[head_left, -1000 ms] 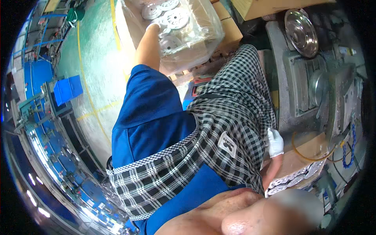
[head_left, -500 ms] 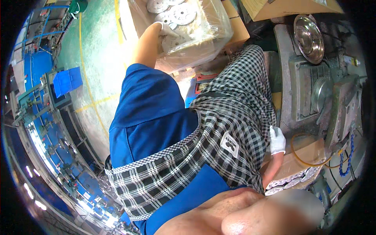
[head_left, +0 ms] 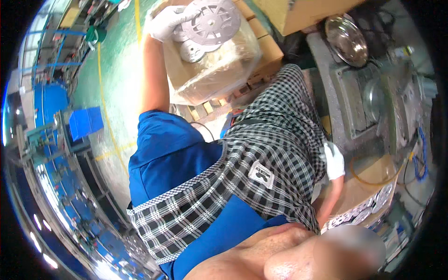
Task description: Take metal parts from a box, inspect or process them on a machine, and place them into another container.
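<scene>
My left hand (head_left: 166, 22), in a white glove, grips a round grey metal disc (head_left: 223, 23) with slots and a small centre hole by its left edge. The disc is raised over an open cardboard box (head_left: 184, 84) lined with clear plastic. Beneath it, more pale discs (head_left: 192, 51) show in part inside the box. My right hand (head_left: 334, 161), also gloved in white, rests against the side of my checked apron (head_left: 289, 121). Its fingers look stretched out, and I see nothing held there.
Right of my legs stands a grey machine (head_left: 347, 98) with a shiny metal bowl (head_left: 346, 39) on it. A carton of patterned discs (head_left: 364, 212) sits below my right hand. A wooden pallet (head_left: 200, 110) lies under the lined box. A blue bin (head_left: 86, 123) stands at the left.
My left hand has come up from inside the lined box with a disc in its grip. The right hand stays by my apron. The whole view has shifted a little.
</scene>
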Tool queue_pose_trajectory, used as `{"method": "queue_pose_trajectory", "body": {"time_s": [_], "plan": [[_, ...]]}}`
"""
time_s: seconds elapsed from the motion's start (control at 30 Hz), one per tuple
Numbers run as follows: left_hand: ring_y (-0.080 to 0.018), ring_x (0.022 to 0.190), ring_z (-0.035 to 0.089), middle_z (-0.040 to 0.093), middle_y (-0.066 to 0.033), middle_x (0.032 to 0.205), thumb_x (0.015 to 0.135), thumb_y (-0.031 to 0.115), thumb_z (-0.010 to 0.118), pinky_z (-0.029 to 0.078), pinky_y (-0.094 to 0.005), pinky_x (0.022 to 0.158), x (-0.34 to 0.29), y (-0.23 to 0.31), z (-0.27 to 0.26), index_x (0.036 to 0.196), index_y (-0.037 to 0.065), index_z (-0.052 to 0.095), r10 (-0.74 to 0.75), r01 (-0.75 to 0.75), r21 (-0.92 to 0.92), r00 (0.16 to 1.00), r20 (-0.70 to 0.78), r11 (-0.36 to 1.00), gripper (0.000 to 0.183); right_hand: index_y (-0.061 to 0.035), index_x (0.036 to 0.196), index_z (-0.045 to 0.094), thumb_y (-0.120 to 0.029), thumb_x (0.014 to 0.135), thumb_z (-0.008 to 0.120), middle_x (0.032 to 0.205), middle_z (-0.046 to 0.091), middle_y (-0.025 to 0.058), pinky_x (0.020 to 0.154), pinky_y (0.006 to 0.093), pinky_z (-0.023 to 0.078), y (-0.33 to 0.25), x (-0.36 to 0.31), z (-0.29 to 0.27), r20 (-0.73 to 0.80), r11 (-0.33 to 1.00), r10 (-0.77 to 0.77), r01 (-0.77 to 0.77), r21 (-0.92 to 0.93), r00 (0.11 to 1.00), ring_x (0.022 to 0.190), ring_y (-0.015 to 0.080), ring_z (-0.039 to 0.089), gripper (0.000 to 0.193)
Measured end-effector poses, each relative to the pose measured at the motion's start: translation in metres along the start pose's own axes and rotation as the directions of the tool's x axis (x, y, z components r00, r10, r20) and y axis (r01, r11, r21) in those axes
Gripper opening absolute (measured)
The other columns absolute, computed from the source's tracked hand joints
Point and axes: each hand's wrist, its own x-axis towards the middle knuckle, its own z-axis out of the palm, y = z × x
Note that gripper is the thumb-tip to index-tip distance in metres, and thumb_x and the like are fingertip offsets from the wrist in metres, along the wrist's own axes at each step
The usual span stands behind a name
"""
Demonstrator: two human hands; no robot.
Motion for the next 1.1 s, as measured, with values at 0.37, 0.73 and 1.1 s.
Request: {"method": "queue_pose_trajectory", "body": {"time_s": [0.37, 0.73, 1.1], "plan": [[-0.0210, 0.082, 0.061, 0.064, -0.0070, 0.094, 0.075, 0.024, 0.072, 0.048, -0.0306, 0.072, 0.022, 0.119, 0.252, 0.093, 0.010, 0.069, 0.660, -0.935, 0.098, 0.313, 0.683, 0.342, 0.023, 0.0051, 0.115, 0.054, -0.060, 0.092, 0.028, 0.080, 0.064, 0.0158, 0.036, 0.0210, 0.036, -0.035, 0.044, 0.004, 0.191, 0.382, -0.499, 0.016, 0.924, 0.845, 0.053, 0.0141, 0.055, 0.074], [-0.0255, 0.108, 0.054, 0.047, -0.0196, 0.127, 0.067, 0.020, 0.079, 0.048, -0.0359, 0.088, -0.005, 0.102, 0.333, 0.143, 0.004, 0.018, 0.616, -0.716, -0.085, 0.527, 0.585, 0.693, 0.099, 0.0016, 0.107, 0.058, -0.019, 0.086, 0.063, 0.072, 0.060, 0.0019, 0.045, 0.0208, 0.042, -0.030, 0.001, -0.011, -0.440, 0.227, -0.186, 0.474, 0.851, 0.878, 0.053, 0.0076, 0.054, 0.030], [-0.0150, 0.091, 0.060, 0.062, -0.0146, 0.104, 0.073, 0.025, 0.075, 0.050, -0.0269, 0.078, 0.044, 0.109, 0.417, 0.112, -0.007, 0.055, 0.554, -0.571, -0.123, 0.687, 0.470, 0.812, 0.055, 0.0005, 0.109, 0.056, -0.021, 0.086, 0.063, 0.081, 0.063, 0.0057, 0.052, 0.0217, 0.047, -0.059, 0.007, -0.022, -0.553, 0.335, -0.194, 0.584, 0.739, 0.810, 0.059, 0.0103, 0.059, 0.032]]}}
